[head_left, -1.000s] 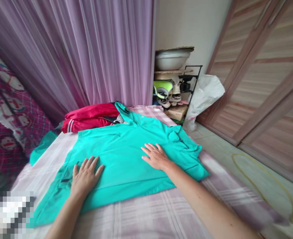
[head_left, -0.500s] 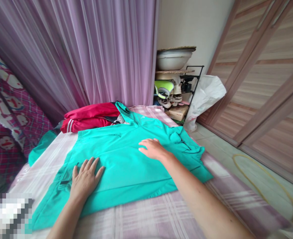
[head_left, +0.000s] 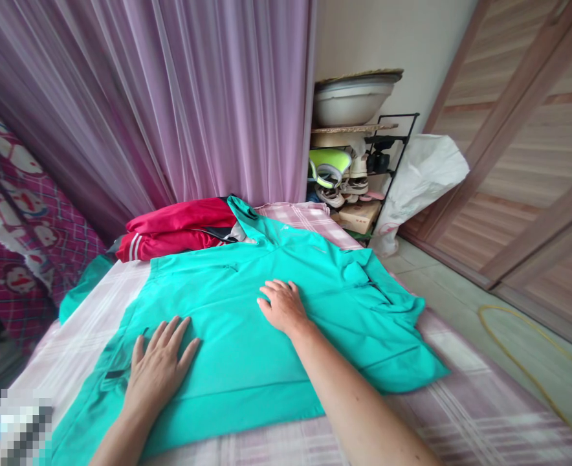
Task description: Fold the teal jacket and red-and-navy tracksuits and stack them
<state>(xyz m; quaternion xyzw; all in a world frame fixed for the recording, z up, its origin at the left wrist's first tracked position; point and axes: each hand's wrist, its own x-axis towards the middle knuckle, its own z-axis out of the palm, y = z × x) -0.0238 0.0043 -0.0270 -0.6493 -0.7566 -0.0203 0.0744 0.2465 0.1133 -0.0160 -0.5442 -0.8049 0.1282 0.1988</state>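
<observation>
While left hand (head_left: 156,369) is lying flat on teal garment (head_left: 228,349), fingers spread, holding nothing, right hand (head_left: 283,307) is resting mid-garment, fingers slightly bent, gripping nothing; garment lying on plaid sheet (head_left: 271,448).

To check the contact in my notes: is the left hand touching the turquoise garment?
Touching: the head view shows the left hand lying flat on the turquoise garment, fingers spread against it.
</observation>
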